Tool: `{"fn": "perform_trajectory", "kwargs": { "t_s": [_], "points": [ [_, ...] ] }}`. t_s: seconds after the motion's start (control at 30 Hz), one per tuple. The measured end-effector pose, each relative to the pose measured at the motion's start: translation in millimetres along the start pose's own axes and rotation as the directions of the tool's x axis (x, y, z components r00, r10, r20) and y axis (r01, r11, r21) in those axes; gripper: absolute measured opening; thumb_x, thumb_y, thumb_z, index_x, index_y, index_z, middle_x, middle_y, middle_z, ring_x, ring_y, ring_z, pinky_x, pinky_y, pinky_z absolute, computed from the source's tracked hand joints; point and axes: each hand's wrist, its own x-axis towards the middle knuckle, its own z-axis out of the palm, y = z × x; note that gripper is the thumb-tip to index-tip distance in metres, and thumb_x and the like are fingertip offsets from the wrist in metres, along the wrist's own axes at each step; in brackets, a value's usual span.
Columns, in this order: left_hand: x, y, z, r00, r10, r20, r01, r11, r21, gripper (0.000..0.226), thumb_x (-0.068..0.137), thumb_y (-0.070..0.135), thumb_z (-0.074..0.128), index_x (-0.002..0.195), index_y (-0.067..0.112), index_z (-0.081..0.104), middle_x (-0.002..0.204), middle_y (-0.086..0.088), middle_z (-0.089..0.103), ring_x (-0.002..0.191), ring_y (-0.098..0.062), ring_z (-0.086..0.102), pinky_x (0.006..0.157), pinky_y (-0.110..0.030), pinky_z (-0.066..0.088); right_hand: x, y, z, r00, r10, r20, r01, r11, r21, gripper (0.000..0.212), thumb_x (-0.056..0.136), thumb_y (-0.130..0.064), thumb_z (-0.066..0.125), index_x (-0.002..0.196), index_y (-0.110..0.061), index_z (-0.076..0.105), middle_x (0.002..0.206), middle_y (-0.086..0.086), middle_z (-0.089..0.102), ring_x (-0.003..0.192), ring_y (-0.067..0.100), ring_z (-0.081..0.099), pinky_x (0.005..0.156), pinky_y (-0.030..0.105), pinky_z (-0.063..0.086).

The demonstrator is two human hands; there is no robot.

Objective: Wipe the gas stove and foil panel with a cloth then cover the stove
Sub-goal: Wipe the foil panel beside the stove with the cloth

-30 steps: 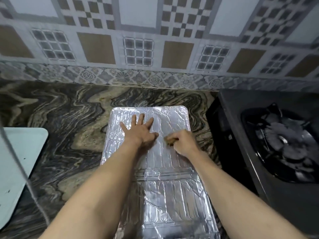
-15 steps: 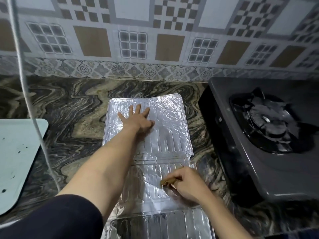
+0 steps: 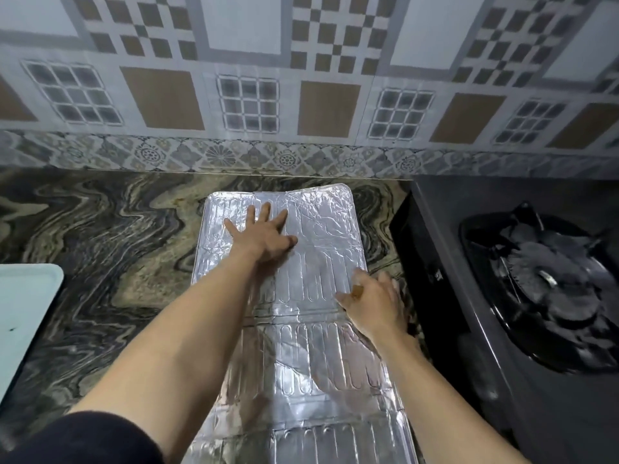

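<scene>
Head view: left hand point(image 3: 259, 237) lay flat, fingers spread, pinning foil panel point(image 3: 301, 346) to surface point(image 3: 100, 246); right hand point(image 3: 375, 304) gripped small cloth point(image 3: 357, 291) at panel's stove-side edge, likely wiping.

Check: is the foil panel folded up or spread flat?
Spread flat: the foil panel lies unfolded on the counter, its creases open, left hand pressing it.

Your left hand point(image 3: 259, 237) presses flat, fingers spread, on the foil panel point(image 3: 321, 360) lying on the marbled counter point(image 3: 110, 249). Your right hand point(image 3: 376, 304) grips a small brownish cloth point(image 3: 357, 291) at the panel's right edge, beside the black gas stove point(image 3: 522, 316).
</scene>
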Motion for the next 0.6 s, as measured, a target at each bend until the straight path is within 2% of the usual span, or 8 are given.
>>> {"fn": "perform_trajectory", "kwargs": {
  "t_s": [0.07,0.17,0.2,0.3,0.33,0.4,0.5,0.6],
  "points": [
    [10.7,-1.1,-1.5,1.0,0.016,-0.015,-0.016,1.0,0.002,0.074,0.089,0.068,0.04,0.153,0.044,0.01,0.163,0.006,-0.008,0.15,-0.026,-0.012,0.108,-0.073,-0.008,20.9,-7.8,1.2,0.991,0.108,-0.084,-0.103,0.993,0.061,0.049,0.081,-0.033,0.07,0.124,-0.021,0.053,0.118,0.009,0.057,0.114,0.031,0.051,0.081,0.035,0.044],
    [6.2,-10.3,-2.9,0.981,0.024,-0.194,-0.043,0.995,-0.093,0.068,0.093,0.059,0.041,0.153,0.032,0.022,0.163,0.002,0.011,0.15,-0.023,0.007,0.114,-0.066,-0.001,54.8,-10.6,-0.7,0.959,0.282,-0.039,-0.257,0.915,0.312,0.014,0.075,-0.013,0.069,0.089,-0.012,0.067,0.089,0.012,0.068,0.08,0.03,0.063,0.064,0.029,0.045],
    [0.8,-15.6,-4.1,0.949,-0.038,-0.312,-0.004,0.991,-0.133,0.064,0.095,0.052,0.041,0.152,0.026,0.027,0.161,-0.002,0.021,0.148,-0.024,0.018,0.116,-0.062,0.007,63.4,-9.6,-1.4,0.956,0.292,0.015,-0.277,0.89,0.361,0.003,0.071,-0.01,0.067,0.074,-0.01,0.067,0.082,0.012,0.07,0.075,0.029,0.065,0.063,0.031,0.052],
    [-17.0,-49.3,-9.2,0.774,-0.372,-0.512,0.283,0.927,-0.246,0.059,0.09,0.038,0.051,0.143,0.014,0.041,0.146,-0.012,0.044,0.132,-0.032,0.041,0.109,-0.053,0.03,81.2,-4.1,3.8,0.952,0.292,0.093,-0.293,0.782,0.55,0.017,0.06,-0.001,0.061,0.047,-0.011,0.058,0.073,0.02,0.071,0.069,0.026,0.067,0.065,0.045,0.058],
    [-22.8,-60.5,-14.3,0.752,-0.464,-0.469,0.337,0.881,-0.331,0.059,0.085,0.037,0.055,0.138,0.012,0.046,0.139,-0.015,0.05,0.125,-0.035,0.047,0.104,-0.052,0.036,81.9,-1.7,6.1,0.952,0.294,0.088,-0.287,0.75,0.596,0.02,0.059,0.001,0.064,0.045,-0.012,0.057,0.068,0.019,0.07,0.062,0.023,0.064,0.06,0.044,0.056],
    [-30.5,-75.5,-25.7,0.792,-0.518,-0.324,0.329,0.809,-0.488,0.052,0.078,0.036,0.06,0.124,0.01,0.056,0.117,-0.015,0.062,0.102,-0.034,0.058,0.088,-0.043,0.047,78.4,-0.2,4.3,0.956,0.282,0.084,-0.264,0.696,0.668,0.022,0.061,0.003,0.071,0.051,-0.015,0.063,0.059,0.01,0.066,0.054,0.025,0.061,0.054,0.04,0.055],
    [-33.5,-88.1,-44.4,0.898,-0.43,-0.089,0.274,0.707,-0.652,0.027,0.075,0.014,0.069,0.099,0.003,0.067,0.091,-0.015,0.068,0.078,-0.029,0.061,0.071,-0.037,0.049,76.3,2.9,0.6,0.968,0.242,0.068,-0.205,0.603,0.771,0.023,0.067,0.004,0.075,0.063,-0.016,0.064,0.061,0.006,0.063,0.051,0.026,0.06,0.049,0.041,0.057],
    [-44.6,-93.3,-58.8,0.931,-0.352,0.095,0.321,0.669,-0.67,0.009,0.067,0.003,0.074,0.061,0.0,0.068,0.055,-0.013,0.065,0.047,-0.02,0.057,0.051,-0.024,0.046,85.0,-0.1,-4.7,0.974,0.224,-0.027,-0.111,0.578,0.809,0.027,0.069,0.005,0.076,0.062,-0.016,0.06,0.063,0.006,0.06,0.054,0.017,0.053,0.047,0.02,0.047]
  ]
}}
